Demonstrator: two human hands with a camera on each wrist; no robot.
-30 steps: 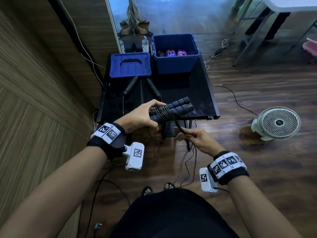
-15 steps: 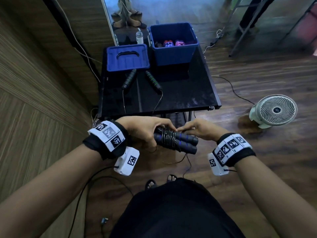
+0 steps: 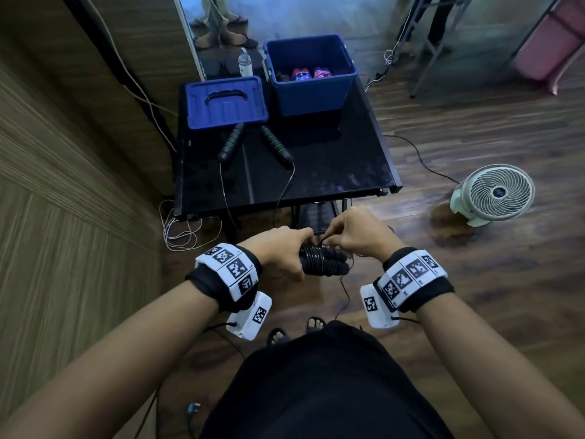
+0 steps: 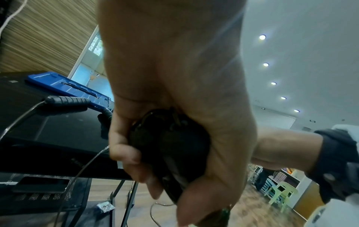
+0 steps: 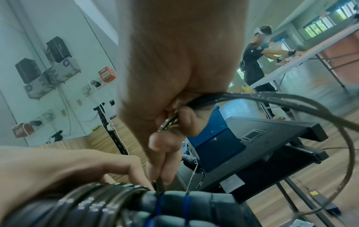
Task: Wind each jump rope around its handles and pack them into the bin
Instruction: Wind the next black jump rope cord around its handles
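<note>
Checking for readable writing, none is being found: the wrist bands (image 3: 228, 270) are carrying only black-and-white square code markers, and a small print on the table edge in the left wrist view is too blurred to be read.

The paired handles (image 3: 323, 264) of one jump rope are being gripped by the left hand (image 3: 278, 251), fingers curled round them, in front of the table's near edge and clear of it. Several turns of cable (image 5: 101, 198) are being seen coiled around the handles beside blue bands. The loose cable is being pinched by the right hand (image 3: 361, 236) between thumb and fingertips (image 5: 170, 172) just above the coil, the other fingers being curled over a loop of it; the rest of the cable is hanging down toward the floor.

A second jump rope (image 3: 256, 145) is lying unwound on the black table (image 3: 348, 172), its two handles splayed apart, their far ends just beside the blue lid (image 3: 226, 101), its cables trailing over the near edge. The open blue bin (image 3: 311, 90) is standing at the table's far right, with coloured items inside. A white fan (image 3: 497, 193) is standing on the wooden floor to the right.
</note>
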